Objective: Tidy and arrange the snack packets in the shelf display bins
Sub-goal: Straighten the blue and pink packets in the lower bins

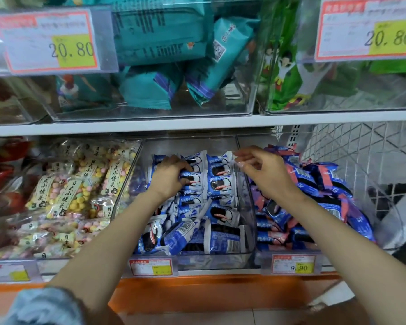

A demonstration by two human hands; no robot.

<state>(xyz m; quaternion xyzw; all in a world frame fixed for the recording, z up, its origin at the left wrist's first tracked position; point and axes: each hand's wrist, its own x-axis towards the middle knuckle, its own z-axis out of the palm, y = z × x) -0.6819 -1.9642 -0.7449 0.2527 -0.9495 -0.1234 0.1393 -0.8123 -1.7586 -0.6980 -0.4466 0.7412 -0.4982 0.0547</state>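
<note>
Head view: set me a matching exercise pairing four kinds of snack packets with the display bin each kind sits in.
Packets:
1. teal packets
2. green packets
3. pastel-ball snack bags
4. blue-and-white packets

Bins:
A. lower middle bin
B. upper right bin
C. lower left bin
D. upper middle bin

Pairs: 1-D, 2-B, 3-C, 4-A.
</note>
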